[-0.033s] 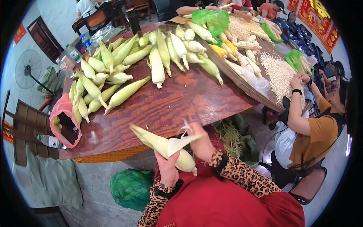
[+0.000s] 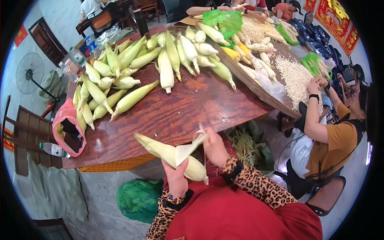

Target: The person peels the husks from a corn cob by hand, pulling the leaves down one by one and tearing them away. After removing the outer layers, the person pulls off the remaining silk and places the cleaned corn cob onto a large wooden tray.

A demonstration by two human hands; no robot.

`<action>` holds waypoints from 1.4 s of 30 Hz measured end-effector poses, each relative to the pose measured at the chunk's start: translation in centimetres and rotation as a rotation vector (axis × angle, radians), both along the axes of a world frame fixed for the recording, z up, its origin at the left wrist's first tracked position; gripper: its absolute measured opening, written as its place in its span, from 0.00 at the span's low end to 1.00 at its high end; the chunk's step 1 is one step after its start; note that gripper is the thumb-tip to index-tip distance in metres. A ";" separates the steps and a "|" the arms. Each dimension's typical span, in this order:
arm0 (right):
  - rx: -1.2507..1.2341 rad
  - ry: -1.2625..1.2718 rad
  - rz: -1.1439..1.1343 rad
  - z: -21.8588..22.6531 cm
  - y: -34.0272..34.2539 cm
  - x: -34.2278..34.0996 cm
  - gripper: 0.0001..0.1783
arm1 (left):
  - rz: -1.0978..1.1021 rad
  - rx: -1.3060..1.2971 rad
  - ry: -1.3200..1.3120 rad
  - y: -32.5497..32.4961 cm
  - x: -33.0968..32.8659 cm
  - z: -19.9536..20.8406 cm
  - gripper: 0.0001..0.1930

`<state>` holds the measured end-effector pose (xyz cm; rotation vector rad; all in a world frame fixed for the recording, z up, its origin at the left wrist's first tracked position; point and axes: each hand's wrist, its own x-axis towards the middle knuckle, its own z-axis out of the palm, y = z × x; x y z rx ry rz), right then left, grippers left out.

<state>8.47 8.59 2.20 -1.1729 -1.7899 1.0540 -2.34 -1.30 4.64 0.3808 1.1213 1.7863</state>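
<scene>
An ear of corn (image 2: 196, 170) in pale green husk lies across my left hand (image 2: 176, 178), whose fingers grip it from below. Its pointed tip aims up and left, its stem end down and right. My right hand (image 2: 215, 149) is closed on a pale husk leaf (image 2: 187, 151), pulled partly away from the ear and still joined to it. Thin loose strands hang by the right fingers. Beyond my hands, a heap of unpeeled corn ears (image 2: 132, 60) covers the far left of the wooden table (image 2: 172, 116).
A pink plastic bag (image 2: 66, 120) stands at the table's left corner. A large round tray (image 2: 256, 86) of kernels and husked cobs is at the right, where a co-worker's hands (image 2: 316, 86) work. Below are a husk-filled bag (image 2: 246, 148) and a green bag (image 2: 138, 198).
My right hand has shifted slightly right and down with the husk leaf. The ear in my left hand has moved a little left.
</scene>
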 end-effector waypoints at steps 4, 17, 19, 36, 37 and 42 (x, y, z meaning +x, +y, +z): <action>-0.876 0.716 -0.140 0.4 1.4 1.1 0.06 | 0.019 0.048 -0.105 -0.1 -1.7 -0.8 0.24; -0.783 0.577 0.200 3.7 0.5 3.4 0.07 | -0.113 0.081 -0.175 -0.4 -1.5 -0.4 0.22; -0.588 0.410 0.370 3.6 -0.8 1.7 0.10 | -0.175 0.065 -0.173 -0.4 -1.2 -0.6 0.26; -0.023 -0.132 0.023 0.4 -1.0 0.4 0.09 | 0.040 -0.038 -0.017 -0.2 0.2 -0.3 0.36; 0.031 -0.043 -0.068 -1.4 -0.3 0.8 0.09 | 0.077 -0.031 -0.033 -0.2 -0.2 -0.6 0.36; -0.699 0.653 -0.238 -3.9 3.2 5.7 0.06 | 0.111 0.039 -0.107 -0.7 -2.9 -1.7 0.31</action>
